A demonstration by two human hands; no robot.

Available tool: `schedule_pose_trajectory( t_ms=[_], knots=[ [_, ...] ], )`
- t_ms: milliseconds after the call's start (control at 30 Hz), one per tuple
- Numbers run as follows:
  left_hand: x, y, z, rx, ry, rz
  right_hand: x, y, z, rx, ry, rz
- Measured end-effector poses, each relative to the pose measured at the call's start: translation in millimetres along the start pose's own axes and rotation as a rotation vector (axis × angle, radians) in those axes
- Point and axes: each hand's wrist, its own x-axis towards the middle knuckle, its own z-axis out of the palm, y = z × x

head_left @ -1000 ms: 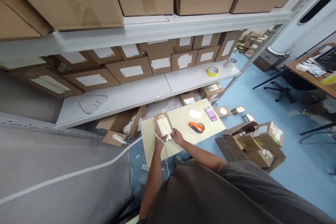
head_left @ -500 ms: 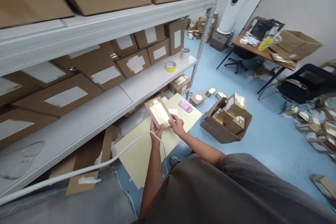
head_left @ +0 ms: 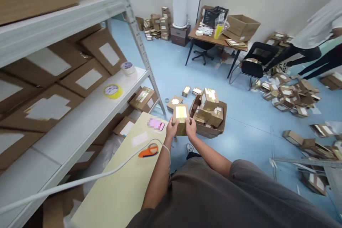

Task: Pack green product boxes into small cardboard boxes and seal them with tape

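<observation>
A small brown cardboard box (head_left: pixel 180 117) with a white label and shiny tape on top is held between both my hands, just past the far end of a pale yellow table (head_left: pixel 125 185). My left hand (head_left: pixel 171 130) grips its left side, my right hand (head_left: pixel 190 128) its right side. Right beyond it, on the blue floor, stands an open carton (head_left: pixel 213 128) filled with several similar taped boxes. On the table lie an orange tape dispenser (head_left: pixel 148 151), a white label (head_left: pixel 140 138) and a pink phone (head_left: pixel 156 124).
A white shelf rack (head_left: pixel 88 114) with labelled cartons and a yellow tape roll (head_left: pixel 113 91) runs along the left. More small boxes (head_left: pixel 288 94) litter the floor at the right. A desk (head_left: pixel 217 39), a black chair (head_left: pixel 258 62) and another person (head_left: pixel 315 39) are behind.
I have turned to the right and carried the box off the table, from over its top towards the open carton on the floor. Both hands have kept their hold on it.
</observation>
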Motion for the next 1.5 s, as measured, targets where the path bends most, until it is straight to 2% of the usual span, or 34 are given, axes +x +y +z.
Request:
schedule_pose_trajectory(
  t_ms=[133, 200, 267, 333, 400, 467, 567, 667, 767, 933, 1067, 1200, 1367, 1500],
  knots=[
    [41.1, 2.3, 83.2, -0.049, -0.175, -0.062, 67.7, 11.5, -48.4, -0.027, 0.077, 0.089],
    [59.9, 8.5, 114.2, -0.006, -0.182, -0.124, 97.6, 12.8, -70.8, -0.054, 0.101, 0.127],
    [77.8, 16.7, 133.7, 0.064, -0.131, -0.185, 124.2, 11.3, -91.4, -0.092, 0.16, 0.159],
    [94.0, 24.8, 140.7, 0.112, -0.073, -0.198, 146.7, 7.5, -107.4, -0.093, 0.222, 0.144],
    [106.8, 31.2, 137.6, 0.115, -0.029, -0.169, 164.3, 1.5, -116.2, -0.051, 0.223, 0.086],
    [115.2, 35.4, 128.8, 0.096, 0.02, -0.149, 177.1, -6.4, -116.2, -0.01, 0.167, 0.026],
    [119.8, 38.7, 112.1, 0.072, 0.101, -0.144, 188.2, -21.2, -102.2, 0.012, 0.076, -0.062],
    [115.9, 39.0, 92.5, 0.062, 0.187, -0.103, 190.1, -38.0, -77.8, 0.004, 0.007, -0.158],
    [103.9, 36.1, 63.5, 0.045, 0.283, -0.057, 181.6, -53.9, -46.4, 0.002, -0.111, -0.233],
    [61.1, 23.4, -12.1, -0.012, 0.446, -0.056, 140.5, -71.3, 26.2, -0.018, -0.367, -0.361],
    [4.6, 7.2, -82.9, -0.049, 0.635, -0.029, 78.5, -76.5, 90.3, -0.027, -0.598, -0.481],
    [-64.8, -11.6, -151.0, -0.066, 0.812, -0.034, -0.1, -77.5, 140.0, -0.071, -0.807, -0.579],
    [-153.1, -38.6, -221.9, -0.052, 0.97, -0.038, -91.0, -72.9, 178.1, -0.113, -1.035, -0.742],
    [-210.7, -65.4, -262.1, 0.006, 1.033, -0.048, -140.4, -60.7, 194.8, -0.167, -1.112, -0.854]
  ],
)
